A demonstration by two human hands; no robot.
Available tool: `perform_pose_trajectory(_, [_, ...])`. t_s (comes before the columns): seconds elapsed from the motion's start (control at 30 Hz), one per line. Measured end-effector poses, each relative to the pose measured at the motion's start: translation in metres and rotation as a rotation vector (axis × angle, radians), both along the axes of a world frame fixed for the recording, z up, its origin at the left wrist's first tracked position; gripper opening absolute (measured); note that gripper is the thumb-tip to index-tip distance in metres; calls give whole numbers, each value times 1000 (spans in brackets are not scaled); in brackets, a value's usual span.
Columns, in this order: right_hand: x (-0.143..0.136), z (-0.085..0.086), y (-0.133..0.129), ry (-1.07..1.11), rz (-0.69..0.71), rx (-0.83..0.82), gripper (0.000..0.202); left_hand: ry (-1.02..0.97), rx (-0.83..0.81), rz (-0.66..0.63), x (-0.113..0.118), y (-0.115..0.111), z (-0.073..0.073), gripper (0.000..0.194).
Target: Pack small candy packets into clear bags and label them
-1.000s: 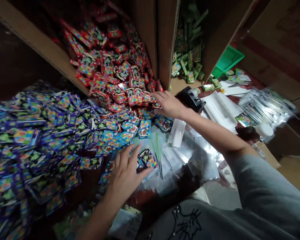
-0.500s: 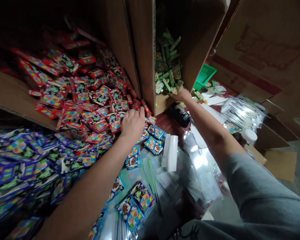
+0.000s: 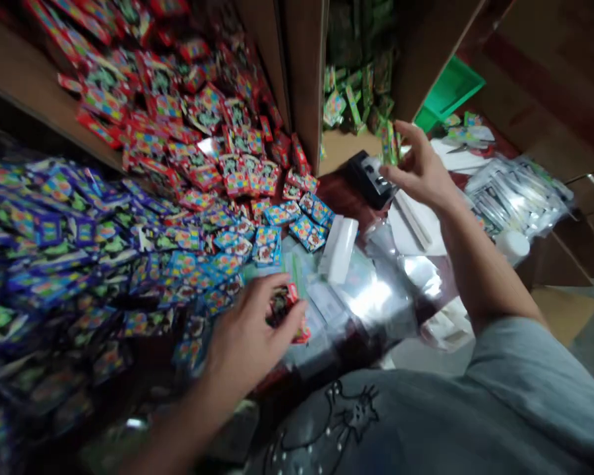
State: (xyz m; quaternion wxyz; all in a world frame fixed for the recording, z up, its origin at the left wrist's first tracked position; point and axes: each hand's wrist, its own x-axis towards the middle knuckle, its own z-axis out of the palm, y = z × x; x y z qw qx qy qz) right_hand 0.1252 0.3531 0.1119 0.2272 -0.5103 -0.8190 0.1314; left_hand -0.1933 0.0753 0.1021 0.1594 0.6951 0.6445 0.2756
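Finishes: mostly glossy plastic, matt board

Clear bags (image 3: 376, 290) on counter (image 3: 329, 188): smooth plastic film, strong glare. Silvery stack at right (image 3: 519, 194): shiny film, crinkled. Red packets (image 3: 247, 175), purple packets (image 3: 59, 231): printed, slight sheen. Carton divider (image 3: 304, 86): matt brown cardboard, rough corrugated edge. Green tray (image 3: 450, 92): smooth plastic. Black dispenser (image 3: 370, 179): hard plastic look. Shirt (image 3: 400, 422): grey cloth, matt, with small shiny dots. Counter top: dark red, low sheen.
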Motion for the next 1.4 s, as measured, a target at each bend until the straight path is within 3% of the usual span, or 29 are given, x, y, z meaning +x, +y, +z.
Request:
perform_pose_trajectory(0.1, [20, -3, -130, 22, 204, -261, 92, -6, -95, -97, 47, -38, -19, 21])
perform_pose_trajectory(0.17, [23, -13, -201, -112, 210, -408, 88, 36, -159, -139, 72, -51, -36, 21])
perform_pose_trajectory(0.27, [26, -33, -255, -365, 76, -566, 96, 103, -195, -131, 93, -59, -55, 49])
perform_pose_trajectory(0.37, [43, -46, -255, -420, 76, -530, 125, 158, -153, -155, 99, -60, -62, 94])
perform_pose_trajectory(0.47, [62, -53, -235, -383, 294, -356, 129, 237, -133, -214, 101, -60, -63, 114])
perform_pose_trajectory(0.6, [60, -66, -219, -299, 561, -256, 107, 249, -157, -185, 104, -62, -67, 105])
perform_pose_trajectory(0.8, [52, -64, -222, 199, 637, -252, 82, 98, -38, -147, 107, -69, -64, 87])
perform_pose_trajectory(0.9, [50, -65, -226, 343, 566, -284, 66, 100, -21, -123, 107, -66, -62, 78])
perform_pose_trajectory(1.07, [27, -83, -226, 265, 43, -325, 61, 263, -79, -124, 109, -54, -72, 64])
perform_pose_trajectory(1.13, [16, -91, -228, 236, -38, -359, 51, 339, -92, -135, 110, -53, -77, 55])
perform_pose_trajectory(1.27, [15, -81, -241, 240, 49, -389, 52, 404, -68, -125, 112, -58, -82, 56])
perform_pose_trajectory(1.4, [40, -47, -235, -111, 216, -397, 61, 391, -72, -117, 111, -59, -81, 59])
